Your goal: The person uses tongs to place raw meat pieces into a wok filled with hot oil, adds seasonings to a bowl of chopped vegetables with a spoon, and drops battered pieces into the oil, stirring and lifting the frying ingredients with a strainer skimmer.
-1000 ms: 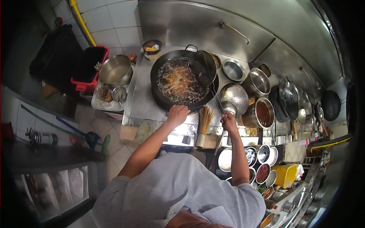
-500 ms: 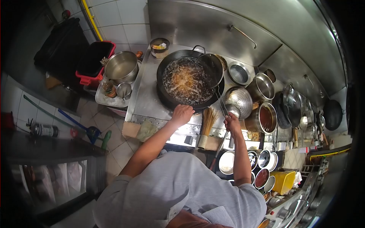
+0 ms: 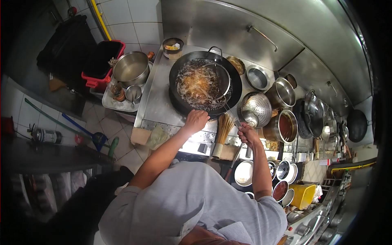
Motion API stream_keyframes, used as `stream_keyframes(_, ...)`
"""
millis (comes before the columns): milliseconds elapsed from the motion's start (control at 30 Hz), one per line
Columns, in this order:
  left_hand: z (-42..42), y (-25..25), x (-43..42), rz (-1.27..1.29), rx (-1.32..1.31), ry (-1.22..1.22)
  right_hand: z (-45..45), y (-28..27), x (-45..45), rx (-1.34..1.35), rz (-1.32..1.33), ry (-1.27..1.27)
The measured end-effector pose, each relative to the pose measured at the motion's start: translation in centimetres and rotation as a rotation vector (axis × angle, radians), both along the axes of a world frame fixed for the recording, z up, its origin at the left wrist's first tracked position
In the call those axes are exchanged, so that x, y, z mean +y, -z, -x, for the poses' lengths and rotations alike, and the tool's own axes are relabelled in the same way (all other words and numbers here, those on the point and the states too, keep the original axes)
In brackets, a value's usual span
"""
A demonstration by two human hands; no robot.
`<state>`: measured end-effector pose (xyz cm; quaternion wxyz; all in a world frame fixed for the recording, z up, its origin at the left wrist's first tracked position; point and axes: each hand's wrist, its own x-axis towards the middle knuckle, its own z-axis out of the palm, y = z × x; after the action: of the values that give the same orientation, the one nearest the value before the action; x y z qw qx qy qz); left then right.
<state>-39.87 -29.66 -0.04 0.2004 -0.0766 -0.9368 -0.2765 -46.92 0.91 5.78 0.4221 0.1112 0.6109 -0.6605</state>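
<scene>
A large black wok [image 3: 231, 87] stands on the range, full of bubbling oil with golden-brown food [image 3: 200, 83] frying in it. My left hand [image 3: 197, 121] is closed at the wok's near edge; the fingers hide the part they grip. With my right hand [image 3: 248, 134] I grip the long handle of a wire-mesh skimmer [image 3: 222, 77]. Its round mesh head is over the right half of the wok, at the bubbling oil. To the right of the wok rests a perforated ladle [image 3: 255, 107], and a bamboo wok brush [image 3: 224, 130] stands between my hands.
Steel pots [image 3: 281, 93] and a pot of red sauce [image 3: 286, 125] line the right side. Several seasoning bowls [image 3: 244, 173] are by my right forearm. At left are a steel pot [image 3: 131, 70], bottles on a tray and a red-rimmed bin [image 3: 98, 83]. A dark shape [image 3: 92, 196] fills the lower left.
The skimmer head has moved left and lower, farther over the oil. My right hand shifted slightly left and down; my left hand stayed put. A dark shape has appeared at lower left.
</scene>
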Motion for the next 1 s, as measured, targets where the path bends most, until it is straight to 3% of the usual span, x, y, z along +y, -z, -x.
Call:
stream_keyframes(300, 0.0, 0.3, 0.2, 0.033, -0.012, -0.01, -1.2, 1.8, -0.4, -0.236, 0.244, 0.033)
stream_keyframes(533, 0.1, 0.3, 0.2, 0.033, -0.049, -0.016, -3.6, -0.3, 0.5, -0.185, 0.24, 0.089)
stream_keyframes(1000, 0.1, -0.2, 0.2, 0.007, -0.057, -0.008, -4.6, -3.1, 1.5, 0.226, -0.2, 0.042)
